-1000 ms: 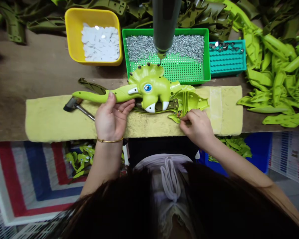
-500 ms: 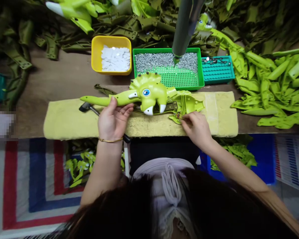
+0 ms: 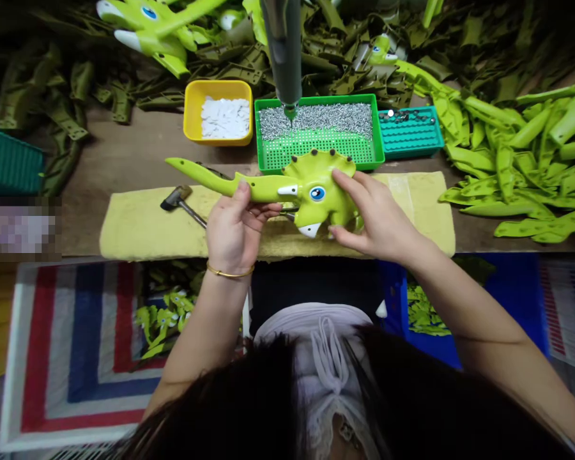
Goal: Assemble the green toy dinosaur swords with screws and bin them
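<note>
A lime-green plastic toy dinosaur with a frilled head, blue eye and white horns is held between both hands above the yellow cloth pad. My left hand grips its long handle-like part, thumb on top and fingers underneath. At the head end, my right hand is closed around the frill and jaw, thumb below and fingers above. The toy's underside is hidden. On the pad lies a hammer, its handle running under my left hand.
An electric screwdriver hangs over a green tray of screws. Beside it stand a yellow tub of white pieces and a teal tray of small metal parts. Green shells pile up at right, olive parts at the back.
My right hand has moved from the open green shell and small part on the right to the dinosaur's head. The toy is shifted right, and the open shell is now hidden.
</note>
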`<state>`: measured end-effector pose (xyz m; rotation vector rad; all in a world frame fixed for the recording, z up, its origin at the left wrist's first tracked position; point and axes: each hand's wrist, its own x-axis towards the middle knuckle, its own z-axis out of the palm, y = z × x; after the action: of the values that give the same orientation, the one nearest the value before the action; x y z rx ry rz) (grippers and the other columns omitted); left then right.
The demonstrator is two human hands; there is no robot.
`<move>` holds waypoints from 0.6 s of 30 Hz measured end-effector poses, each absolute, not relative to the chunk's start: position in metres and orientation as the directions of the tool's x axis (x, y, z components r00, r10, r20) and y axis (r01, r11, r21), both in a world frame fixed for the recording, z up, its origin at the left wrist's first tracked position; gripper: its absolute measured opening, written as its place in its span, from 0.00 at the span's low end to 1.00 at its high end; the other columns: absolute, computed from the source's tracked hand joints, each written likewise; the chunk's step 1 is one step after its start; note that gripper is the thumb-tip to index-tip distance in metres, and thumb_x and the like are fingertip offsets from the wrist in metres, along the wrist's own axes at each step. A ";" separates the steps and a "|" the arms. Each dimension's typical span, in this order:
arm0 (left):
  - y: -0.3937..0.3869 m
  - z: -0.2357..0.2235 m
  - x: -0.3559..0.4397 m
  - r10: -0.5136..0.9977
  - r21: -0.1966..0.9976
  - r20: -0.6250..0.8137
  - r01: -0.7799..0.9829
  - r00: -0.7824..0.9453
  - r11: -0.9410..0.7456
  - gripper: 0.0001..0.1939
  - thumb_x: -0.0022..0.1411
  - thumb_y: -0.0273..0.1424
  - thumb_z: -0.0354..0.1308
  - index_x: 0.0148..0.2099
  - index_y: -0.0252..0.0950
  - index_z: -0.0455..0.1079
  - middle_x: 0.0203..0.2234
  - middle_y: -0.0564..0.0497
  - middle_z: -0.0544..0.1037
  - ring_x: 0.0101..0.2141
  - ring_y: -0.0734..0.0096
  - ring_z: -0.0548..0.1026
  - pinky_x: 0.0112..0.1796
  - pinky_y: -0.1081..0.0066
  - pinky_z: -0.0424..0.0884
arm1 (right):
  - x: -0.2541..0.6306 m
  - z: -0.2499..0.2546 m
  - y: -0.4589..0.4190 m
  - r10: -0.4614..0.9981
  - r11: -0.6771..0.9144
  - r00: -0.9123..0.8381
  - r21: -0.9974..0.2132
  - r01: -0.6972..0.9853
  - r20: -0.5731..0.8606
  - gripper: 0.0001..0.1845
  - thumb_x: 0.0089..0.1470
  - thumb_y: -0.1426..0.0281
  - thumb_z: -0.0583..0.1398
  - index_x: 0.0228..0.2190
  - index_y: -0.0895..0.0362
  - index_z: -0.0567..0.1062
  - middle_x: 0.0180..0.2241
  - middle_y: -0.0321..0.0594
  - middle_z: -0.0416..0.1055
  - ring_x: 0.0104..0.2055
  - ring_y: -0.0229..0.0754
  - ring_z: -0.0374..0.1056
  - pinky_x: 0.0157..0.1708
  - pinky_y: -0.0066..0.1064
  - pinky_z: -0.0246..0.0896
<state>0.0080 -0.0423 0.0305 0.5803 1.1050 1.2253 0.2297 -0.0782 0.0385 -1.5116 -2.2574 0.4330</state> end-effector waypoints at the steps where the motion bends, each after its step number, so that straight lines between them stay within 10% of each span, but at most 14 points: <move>1: -0.044 0.031 0.010 0.939 0.853 -0.341 -0.436 -0.049 0.287 0.12 0.61 0.39 0.62 0.34 0.34 0.73 0.24 0.51 0.80 0.23 0.73 0.78 0.30 0.75 0.76 | 0.230 0.037 -0.078 0.937 0.348 -0.308 -0.464 0.815 0.164 0.42 0.49 0.59 0.60 0.63 0.59 0.56 0.56 0.54 0.63 0.59 0.57 0.60 0.57 0.52 0.57; 18: -0.060 -0.006 -0.010 0.813 0.759 -0.581 -0.391 -0.047 0.520 0.04 0.53 0.24 0.62 0.31 0.30 0.69 0.26 0.42 0.81 0.31 0.63 0.82 0.43 0.62 0.78 | 0.268 0.000 -0.070 0.964 0.266 -0.232 -0.413 0.871 0.132 0.39 0.46 0.64 0.59 0.60 0.57 0.63 0.58 0.52 0.66 0.58 0.60 0.62 0.56 0.56 0.59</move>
<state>-0.0099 -0.0601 -0.0059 0.4224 1.2747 1.0225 0.2680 -0.0698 0.0004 -1.6709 -2.1852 0.3588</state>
